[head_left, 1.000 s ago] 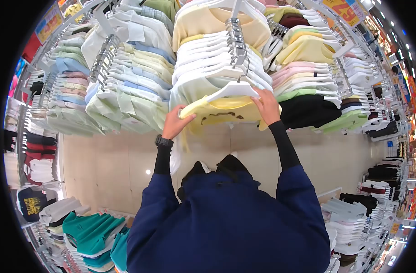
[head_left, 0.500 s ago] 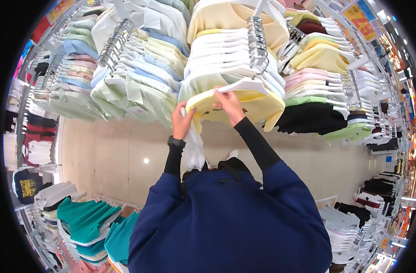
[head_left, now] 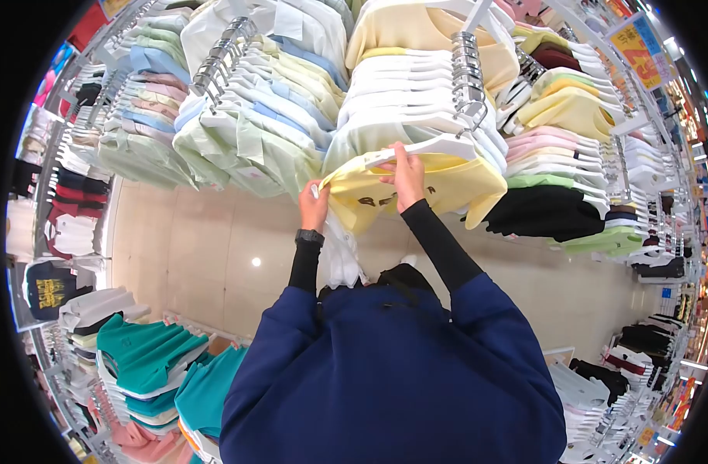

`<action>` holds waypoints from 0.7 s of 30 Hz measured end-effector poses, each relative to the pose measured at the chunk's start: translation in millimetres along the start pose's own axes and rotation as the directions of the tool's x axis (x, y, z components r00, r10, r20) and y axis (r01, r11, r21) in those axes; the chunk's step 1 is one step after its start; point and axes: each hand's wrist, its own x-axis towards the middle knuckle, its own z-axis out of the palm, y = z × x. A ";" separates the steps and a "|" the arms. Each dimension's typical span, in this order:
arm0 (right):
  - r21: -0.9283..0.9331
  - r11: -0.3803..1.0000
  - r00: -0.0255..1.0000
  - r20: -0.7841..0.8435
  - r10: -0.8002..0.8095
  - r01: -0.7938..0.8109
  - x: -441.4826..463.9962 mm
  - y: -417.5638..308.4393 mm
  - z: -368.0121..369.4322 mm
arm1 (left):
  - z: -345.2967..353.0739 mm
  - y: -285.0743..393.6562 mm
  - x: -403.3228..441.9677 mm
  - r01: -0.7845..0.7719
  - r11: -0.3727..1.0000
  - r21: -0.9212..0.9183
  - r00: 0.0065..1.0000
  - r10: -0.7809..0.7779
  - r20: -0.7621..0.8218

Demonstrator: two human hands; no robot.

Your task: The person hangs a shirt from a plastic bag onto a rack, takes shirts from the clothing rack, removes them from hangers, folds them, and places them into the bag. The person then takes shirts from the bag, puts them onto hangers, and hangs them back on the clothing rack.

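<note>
Head view: I note the left hand point(head_left: 313, 207) pinching the shoulder end of a yellow printed T-shirt point(head_left: 456, 182); the right hand point(head_left: 409, 178) grips its white hanger point(head_left: 447, 145) near the neckline. The T-shirt sits at the front of a row of pale tops point(head_left: 396, 91), above the tiled floor point(head_left: 191, 232). Risk, my judgement: uneven pull on that shoulder could slip the fabric off the hanger. Lettering point(head_left: 366, 202) faces the camera; long axis runs across the shoulders, left to right.
</note>
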 end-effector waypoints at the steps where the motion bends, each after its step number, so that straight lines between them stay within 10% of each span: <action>1: 0.002 1.000 1.000 -0.003 -0.014 0.014 2.3 3.3 0.0 | -4.9 -14.7 0.0 0.038 0.999 0.009 0.999 -0.038 -0.003; 6: 0.043 0.999 0.999 0.022 -0.031 0.030 -2.9 0.3 6.4 | -4.5 -66.2 -6.0 0.181 0.981 0.066 0.983 -0.180 -0.025; 10: 0.151 0.988 0.988 0.153 -0.022 -0.002 -11.0 -5.0 17.9 | 15.2 -76.0 -11.5 -0.003 0.980 0.197 1.000 0.003 0.002; 21: 0.112 0.994 0.966 0.255 -0.031 0.002 -8.5 -17.2 -1.2 | 75.4 45.4 -76.4 -0.382 0.905 0.189 0.752 0.185 0.633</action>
